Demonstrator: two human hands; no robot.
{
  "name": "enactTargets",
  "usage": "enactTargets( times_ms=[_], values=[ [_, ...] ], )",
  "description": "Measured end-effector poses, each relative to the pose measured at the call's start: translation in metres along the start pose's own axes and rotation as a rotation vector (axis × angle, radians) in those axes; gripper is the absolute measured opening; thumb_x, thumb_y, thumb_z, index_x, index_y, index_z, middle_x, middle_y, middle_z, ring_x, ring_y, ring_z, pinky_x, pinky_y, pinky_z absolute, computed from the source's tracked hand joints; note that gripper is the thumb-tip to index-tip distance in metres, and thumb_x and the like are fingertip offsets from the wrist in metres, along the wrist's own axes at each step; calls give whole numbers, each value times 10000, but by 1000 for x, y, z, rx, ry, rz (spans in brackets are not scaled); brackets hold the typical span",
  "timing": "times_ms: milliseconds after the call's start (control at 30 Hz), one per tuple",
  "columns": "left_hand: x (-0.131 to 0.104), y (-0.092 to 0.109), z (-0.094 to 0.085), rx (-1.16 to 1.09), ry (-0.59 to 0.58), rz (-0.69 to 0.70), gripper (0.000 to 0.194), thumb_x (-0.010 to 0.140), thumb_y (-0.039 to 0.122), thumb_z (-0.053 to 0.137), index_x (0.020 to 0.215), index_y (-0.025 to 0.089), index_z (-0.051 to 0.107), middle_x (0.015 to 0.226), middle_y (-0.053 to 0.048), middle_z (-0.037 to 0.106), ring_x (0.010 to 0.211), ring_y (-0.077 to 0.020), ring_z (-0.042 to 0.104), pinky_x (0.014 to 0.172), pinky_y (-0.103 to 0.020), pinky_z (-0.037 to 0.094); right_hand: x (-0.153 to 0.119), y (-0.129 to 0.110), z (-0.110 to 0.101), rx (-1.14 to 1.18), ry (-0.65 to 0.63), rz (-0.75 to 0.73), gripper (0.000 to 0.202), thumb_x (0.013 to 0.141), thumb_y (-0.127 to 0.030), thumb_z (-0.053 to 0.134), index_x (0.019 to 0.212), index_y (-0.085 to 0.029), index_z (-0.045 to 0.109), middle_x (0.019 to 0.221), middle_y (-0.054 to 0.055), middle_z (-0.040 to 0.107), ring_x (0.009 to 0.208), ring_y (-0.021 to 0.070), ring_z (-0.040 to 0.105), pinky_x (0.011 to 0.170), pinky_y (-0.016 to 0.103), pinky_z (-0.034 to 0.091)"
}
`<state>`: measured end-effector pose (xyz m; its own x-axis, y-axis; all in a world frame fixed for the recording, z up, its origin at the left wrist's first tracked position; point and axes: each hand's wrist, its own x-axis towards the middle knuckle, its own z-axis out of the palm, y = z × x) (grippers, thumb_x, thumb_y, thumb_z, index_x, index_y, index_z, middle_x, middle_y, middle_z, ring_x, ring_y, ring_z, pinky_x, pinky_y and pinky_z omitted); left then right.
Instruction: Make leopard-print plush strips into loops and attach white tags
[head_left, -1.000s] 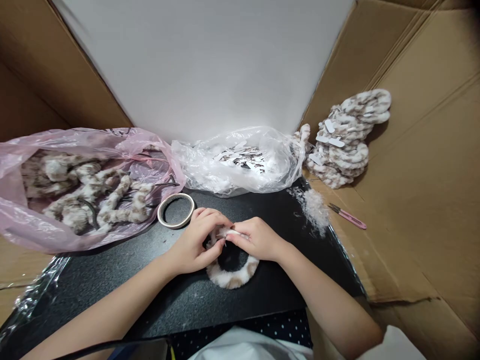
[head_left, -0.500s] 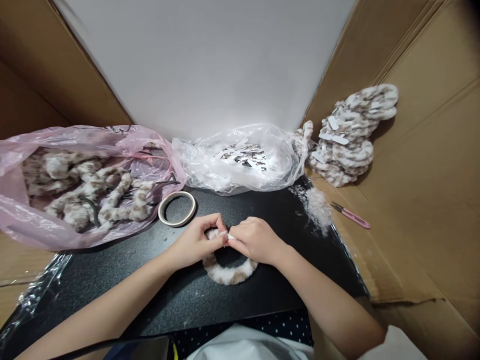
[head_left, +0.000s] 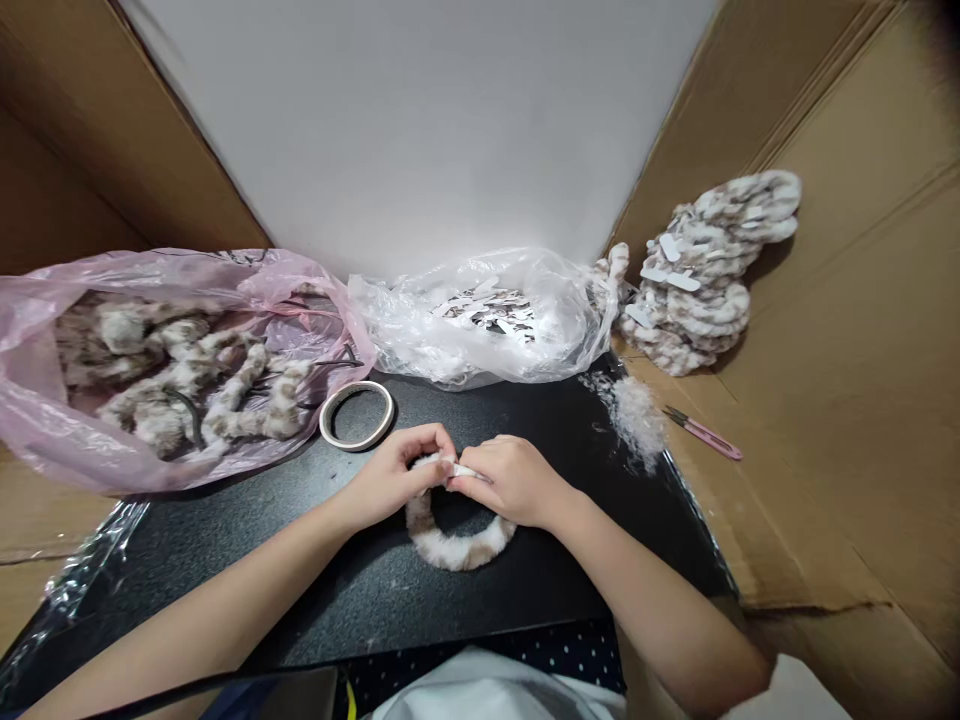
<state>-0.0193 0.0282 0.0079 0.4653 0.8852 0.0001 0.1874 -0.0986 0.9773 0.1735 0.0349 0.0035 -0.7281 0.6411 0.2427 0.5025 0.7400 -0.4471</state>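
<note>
A fluffy white-and-brown band (head_left: 461, 552) lies in a ring on the black tabletop, its far side under both hands. My left hand (head_left: 401, 475) pinches that far side between thumb and fingers. Closed beside it, almost touching, my right hand (head_left: 517, 482) grips the band's far right part. A narrow white strip (head_left: 471, 472) runs across the band between the hands, against my right thumb and fingers. My fingers hide the spot where strip and band meet. Left of the hands lies a roll of tape (head_left: 324, 425).
A pink plastic bag (head_left: 30, 350) of fluffy bands stands at the left. Behind is a clear bag (head_left: 405, 345) with white tags. Tagged fluffy bands (head_left: 697, 290) are piled at the right, near pink thread snips (head_left: 712, 440) and thread scraps (head_left: 634, 410). Cardboard walls (head_left: 847, 330) flank the table.
More of the white strip shows between my hands, now reaching over toward the right hand. Both hands keep nearly the same place on the band. The view has shifted slightly.
</note>
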Motion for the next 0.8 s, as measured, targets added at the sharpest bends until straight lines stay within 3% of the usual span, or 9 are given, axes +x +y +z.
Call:
enactTargets(
  times_ms=[167,333,433,633,800],
  values=[
    [-3,3,1,137,77,104,146,817,285,613,761,158,570,686,10,597,629,-124,539,598,-233,416,-2,-1,-9,264,-18,96,296,875,-450,589,763,-178,560,637,-26,542,590,121,485,590,233,315],
    [-6,14,-3,535,142,581,72,811,128,605,772,187,592,765,-10,705,725,-149,598,774,-316,420,-3,2,-15,792,-105,200,439,937,-513,426,733,-156,581,583,-30,511,550,101,468,571,215,356],
    [-6,15,-4,690,187,768,107,802,95,622,805,198,593,782,-10,725,712,-149,573,744,-322,410,-2,2,-15,923,-120,232,397,904,-488,501,716,-149,588,555,-34,511,517,93,452,549,214,366],
    [-8,11,-2,767,329,874,118,822,111,663,880,209,633,826,-16,744,747,-158,562,717,-309,451,0,-1,-20,838,39,275,252,809,-409,633,803,-159,602,648,-36,529,577,91,455,551,204,354],
    [-9,12,-1,847,353,941,72,850,145,655,853,216,643,815,-2,760,716,-157,567,681,-305,456,0,0,-18,1006,-65,406,331,740,-468,692,777,-152,601,604,-27,558,542,101,491,517,211,382]
  ],
)
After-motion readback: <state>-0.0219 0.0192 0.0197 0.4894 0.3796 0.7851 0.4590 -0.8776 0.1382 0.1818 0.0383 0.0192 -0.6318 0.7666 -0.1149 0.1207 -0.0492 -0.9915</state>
